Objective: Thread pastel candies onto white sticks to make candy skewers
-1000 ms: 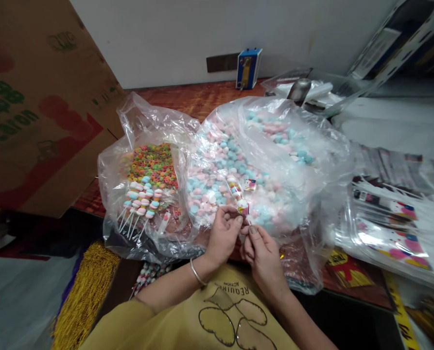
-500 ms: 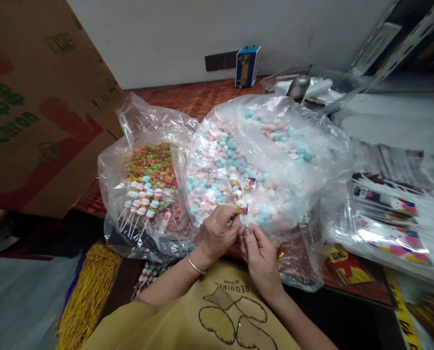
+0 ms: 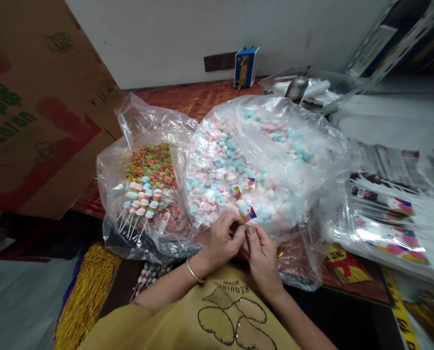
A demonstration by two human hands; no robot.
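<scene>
**Left hand [image 3: 227, 237] and right hand [image 3: 263, 257] meet below a sleeved candy skewer [image 3: 234, 184]**

A clear marshmallow bag [image 3: 322, 189] spreads widest; left of it, a smaller cereal bag [image 3: 108, 209] bears several candy skewers [image 3: 142, 198], apparently threaded but not yet sleeved. The sleeved candy skewer lies over the marshmallow bag, threading and sleeving seemingly done, its lower end pinched by the left hand. The right hand's fingertips press narrowly together beside it; what they hold, and whether the sleeve is fastened, is hidden.

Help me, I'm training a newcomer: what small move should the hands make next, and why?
Probably gather the printed wrapper snugly at its lower end: the left hand and right hand meet just below it, with the marshmallow skewer above.
</scene>
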